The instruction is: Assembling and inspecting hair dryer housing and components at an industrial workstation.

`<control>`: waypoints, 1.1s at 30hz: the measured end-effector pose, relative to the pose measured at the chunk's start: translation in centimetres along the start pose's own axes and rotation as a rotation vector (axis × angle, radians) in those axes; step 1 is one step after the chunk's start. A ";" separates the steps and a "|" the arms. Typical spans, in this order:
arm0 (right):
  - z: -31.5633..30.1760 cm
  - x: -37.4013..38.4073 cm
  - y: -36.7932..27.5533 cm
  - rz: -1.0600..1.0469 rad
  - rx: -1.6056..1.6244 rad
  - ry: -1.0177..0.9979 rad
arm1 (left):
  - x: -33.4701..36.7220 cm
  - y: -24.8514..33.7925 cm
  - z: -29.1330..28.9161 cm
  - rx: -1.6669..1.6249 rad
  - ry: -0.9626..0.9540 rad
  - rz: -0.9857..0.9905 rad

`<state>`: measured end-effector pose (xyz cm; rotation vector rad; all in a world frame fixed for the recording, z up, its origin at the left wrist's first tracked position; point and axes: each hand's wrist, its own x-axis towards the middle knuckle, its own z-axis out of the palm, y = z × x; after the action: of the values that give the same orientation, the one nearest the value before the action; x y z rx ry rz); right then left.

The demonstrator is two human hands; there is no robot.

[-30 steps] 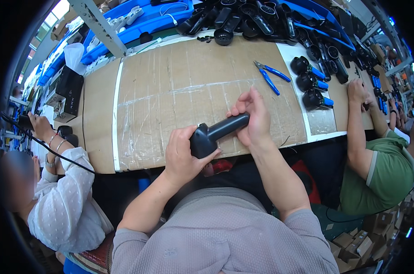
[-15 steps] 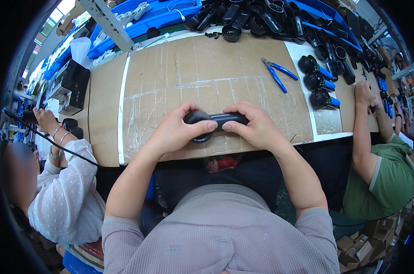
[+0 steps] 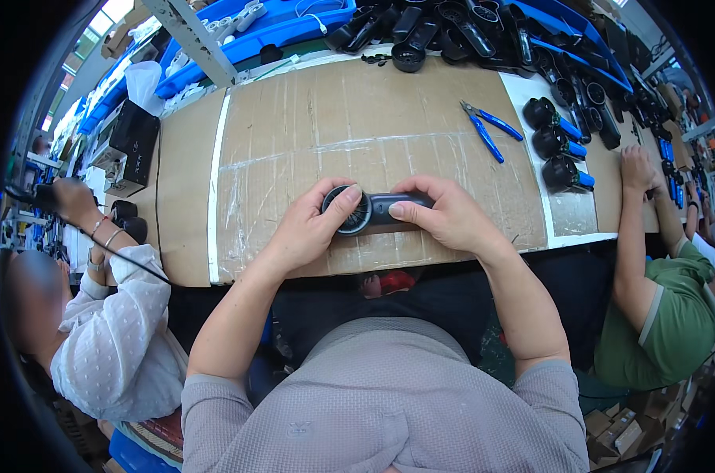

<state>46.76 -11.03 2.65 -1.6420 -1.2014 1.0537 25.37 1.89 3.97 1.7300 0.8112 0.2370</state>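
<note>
A black handheld fan [image 3: 382, 210] lies across my hands, just above or on the cardboard near the table's front edge. Its round, grilled head [image 3: 356, 220] faces up at the left, and its handle runs to the right. My left hand [image 3: 316, 225] is closed round the head, thumb over the grille. With thumb on top and fingers behind, my right hand [image 3: 450, 219] grips the handle. The undersides of both hands and of the fan are hidden. Farther right lie blue-handled nippers [image 3: 487, 130], their jaws pointing away from me.
Several black fan parts with blue cylinders [image 3: 562, 175] stand right. Black fan shells [image 3: 408, 55] are piled at the back beside a blue tray [image 3: 294, 30]. A black box [image 3: 129, 150] stands left. Co-workers sit either side, one in a white sleeve [image 3: 129, 292], one in green [image 3: 672, 315].
The fan has been turned in my hands, so its head's grille now shows. My left thumb has moved from the fan's near middle onto the head. The co-worker's hand at left has moved slightly.
</note>
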 end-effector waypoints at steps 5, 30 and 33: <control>-0.6 0.2 0.2 0.038 0.104 -0.014 | -0.1 -0.7 -0.1 -0.088 0.002 0.039; 0.6 -2.7 4.5 -0.668 -0.710 0.307 | 1.2 -0.8 2.9 0.799 0.211 0.872; 0.8 -2.9 4.2 -0.678 -0.724 0.342 | 1.3 -0.9 3.0 0.767 0.230 0.860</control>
<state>46.61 -14.61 -1.06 -1.6135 -1.8239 -0.1108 27.62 0.47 1.86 2.7595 0.2535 0.7863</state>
